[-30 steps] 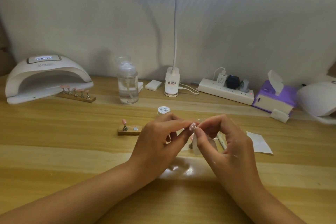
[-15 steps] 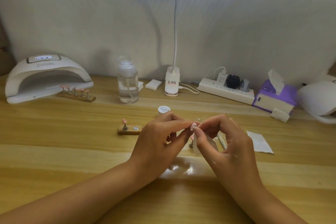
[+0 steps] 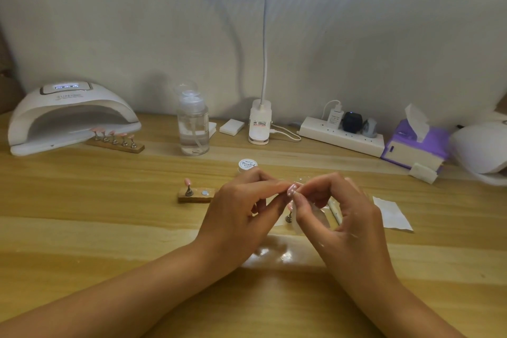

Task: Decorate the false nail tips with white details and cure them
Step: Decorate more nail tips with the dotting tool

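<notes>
Bare forearms, left hand (image 3: 238, 217) and right hand (image 3: 343, 228), slim fingers (image 3: 263, 185), short natural nails.

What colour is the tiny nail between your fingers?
The false nail tip is pink with white dots, best seen in the head view.

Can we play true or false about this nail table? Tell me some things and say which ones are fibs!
1. The left hand pinches a pink nail tip with white dots. True.
2. The tissue box is green. False: it is purple.
3. A row of tips stands on a long holder in front of the lamp. True.
4. The small holder near the hands is full of tips. False: only one tip stands on it.
5. The bottle lies on its side. False: it stands upright.
</notes>
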### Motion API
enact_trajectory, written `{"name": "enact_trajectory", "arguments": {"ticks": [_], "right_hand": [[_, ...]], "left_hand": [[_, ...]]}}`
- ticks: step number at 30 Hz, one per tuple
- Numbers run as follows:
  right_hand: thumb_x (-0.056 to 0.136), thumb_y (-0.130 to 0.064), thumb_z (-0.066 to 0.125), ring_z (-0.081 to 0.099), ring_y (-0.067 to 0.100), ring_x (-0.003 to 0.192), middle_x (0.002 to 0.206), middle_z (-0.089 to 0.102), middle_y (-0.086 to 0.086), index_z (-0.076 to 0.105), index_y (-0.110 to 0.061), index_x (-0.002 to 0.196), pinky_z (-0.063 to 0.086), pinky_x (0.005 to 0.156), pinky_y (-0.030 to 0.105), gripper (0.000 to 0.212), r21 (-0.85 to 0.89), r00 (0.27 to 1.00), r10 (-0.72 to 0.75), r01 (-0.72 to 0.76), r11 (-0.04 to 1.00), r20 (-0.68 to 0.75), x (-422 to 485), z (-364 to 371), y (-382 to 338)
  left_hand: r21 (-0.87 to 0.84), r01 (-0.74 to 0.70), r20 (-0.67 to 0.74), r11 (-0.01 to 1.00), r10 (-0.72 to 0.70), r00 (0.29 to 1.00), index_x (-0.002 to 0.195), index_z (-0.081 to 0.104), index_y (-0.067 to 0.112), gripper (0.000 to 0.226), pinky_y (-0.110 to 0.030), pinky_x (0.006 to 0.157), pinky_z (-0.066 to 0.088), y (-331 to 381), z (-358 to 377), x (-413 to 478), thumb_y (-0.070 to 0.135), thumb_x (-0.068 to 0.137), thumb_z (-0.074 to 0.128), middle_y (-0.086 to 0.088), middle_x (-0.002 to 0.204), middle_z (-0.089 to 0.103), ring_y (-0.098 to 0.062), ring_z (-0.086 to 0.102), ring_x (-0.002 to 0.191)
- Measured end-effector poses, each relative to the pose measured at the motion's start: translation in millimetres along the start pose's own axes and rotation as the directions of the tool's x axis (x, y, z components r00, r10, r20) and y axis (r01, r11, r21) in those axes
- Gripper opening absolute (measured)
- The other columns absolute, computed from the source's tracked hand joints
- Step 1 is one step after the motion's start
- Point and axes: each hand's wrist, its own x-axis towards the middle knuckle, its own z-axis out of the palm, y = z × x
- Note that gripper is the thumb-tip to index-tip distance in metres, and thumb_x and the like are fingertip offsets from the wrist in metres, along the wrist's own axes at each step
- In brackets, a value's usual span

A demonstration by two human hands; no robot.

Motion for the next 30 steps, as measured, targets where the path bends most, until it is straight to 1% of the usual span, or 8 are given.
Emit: {"name": "enact_trajectory", "arguments": {"ticks": [5, 9, 10, 14, 19, 22, 26, 30], "right_hand": [[0.083, -0.024, 0.068, 0.059, 0.012, 0.079, 0.078, 0.062, -0.018, 0.065, -0.024, 0.084, 0.049, 0.075, 0.052, 0.003, -0.003, 1.0, 0.006, -0.006, 1.0, -0.011, 0.4, 0.5, -0.8], [0.085, -0.036, 0.061, 0.058, 0.012, 0.08, 0.078, 0.062, -0.019, 0.065, -0.024, 0.083, 0.048, 0.076, 0.051, 0.013, -0.002, 1.0, 0.001, -0.001, 1.0, -0.017, 1.2, 0.1, -3.4], [0.084, -0.036, 0.061, 0.058, 0.012, 0.08, 0.078, 0.062, -0.02, 0.065, -0.024, 0.083, 0.048, 0.076, 0.051, 0.013, -0.005, 1.0, 0.0, 0.0, 1.0, -0.016, 1.3, 0.1, -3.9], [0.083, -0.024, 0.067, 0.058, 0.011, 0.079, 0.078, 0.061, -0.021, 0.065, -0.023, 0.083, 0.049, 0.075, 0.051, 0.002, -0.02, 1.0, 0.001, -0.001, 1.0, -0.014, 0.6, 0.2, -2.7], [0.084, -0.021, 0.07, 0.058, 0.012, 0.079, 0.078, 0.062, -0.019, 0.066, -0.021, 0.084, 0.049, 0.075, 0.052, 0.004, -0.014, 1.0, 0.0, 0.0, 1.0, 0.0, 0.1, 0.1, -1.0], [0.083, -0.024, 0.068, 0.058, 0.011, 0.079, 0.078, 0.062, -0.019, 0.066, -0.022, 0.083, 0.049, 0.075, 0.052, 0.003, -0.019, 1.0, -0.003, 0.003, 1.0, -0.007, 0.2, 0.1, -1.0], [0.087, -0.026, 0.069, 0.058, 0.012, 0.078, 0.077, 0.062, -0.017, 0.066, -0.022, 0.083, 0.049, 0.076, 0.052, 0.007, -0.016, 1.0, 0.005, -0.005, 1.0, -0.005, 0.3, 0.4, -1.2], [0.084, -0.023, 0.07, 0.058, 0.012, 0.079, 0.077, 0.062, -0.017, 0.066, -0.022, 0.083, 0.049, 0.076, 0.052, 0.004, -0.012, 1.0, 0.008, -0.008, 1.0, 0.002, -0.1, -0.1, -0.5]], "left_hand": [[-0.005, 0.0, 0.003, 1.0, 0.0, 1.0, 0.111, 0.076, 0.021, 0.024, -0.037, 0.058, 0.05, -0.2, 0.6, -0.2, 0.025, 0.092, 0.061, 0.01, 0.087, 0.062, -0.014, 0.057, 0.069], [-0.016, 0.006, -0.001, 1.0, -0.006, 1.0, 0.11, 0.076, 0.023, 0.023, -0.04, 0.059, 0.049, -0.9, 1.1, -0.3, 0.025, 0.092, 0.061, 0.011, 0.086, 0.06, -0.016, 0.056, 0.067], [-0.014, 0.006, -0.001, 1.0, -0.006, 1.0, 0.11, 0.076, 0.023, 0.023, -0.041, 0.059, 0.049, -0.9, 1.1, -0.4, 0.025, 0.092, 0.061, 0.01, 0.086, 0.061, -0.016, 0.056, 0.067], [-0.001, 0.005, 0.009, 1.0, -0.005, 1.0, 0.11, 0.076, 0.022, 0.023, -0.042, 0.059, 0.049, -0.6, 0.8, -0.3, 0.025, 0.092, 0.06, 0.008, 0.086, 0.061, -0.016, 0.056, 0.068], [0.016, 0.006, 0.016, 1.0, -0.006, 1.0, 0.111, 0.076, 0.022, 0.024, -0.041, 0.06, 0.049, -0.6, -0.3, -0.8, 0.025, 0.093, 0.06, 0.009, 0.086, 0.061, -0.016, 0.055, 0.068], [0.017, 0.004, 0.016, 1.0, -0.005, 1.0, 0.111, 0.076, 0.021, 0.024, -0.042, 0.059, 0.048, 0.1, -0.2, -0.4, 0.026, 0.093, 0.06, 0.008, 0.086, 0.061, -0.016, 0.055, 0.068], [0.014, 0.008, 0.017, 1.0, -0.008, 1.0, 0.111, 0.076, 0.022, 0.024, -0.041, 0.059, 0.048, 0.4, -0.2, 0.0, 0.026, 0.093, 0.06, 0.009, 0.085, 0.06, -0.016, 0.055, 0.068], [0.016, 0.007, 0.018, 1.0, -0.007, 1.0, 0.111, 0.075, 0.023, 0.025, -0.041, 0.059, 0.048, 0.5, -0.6, -0.1, 0.027, 0.093, 0.06, 0.01, 0.085, 0.058, -0.016, 0.055, 0.068]]}}
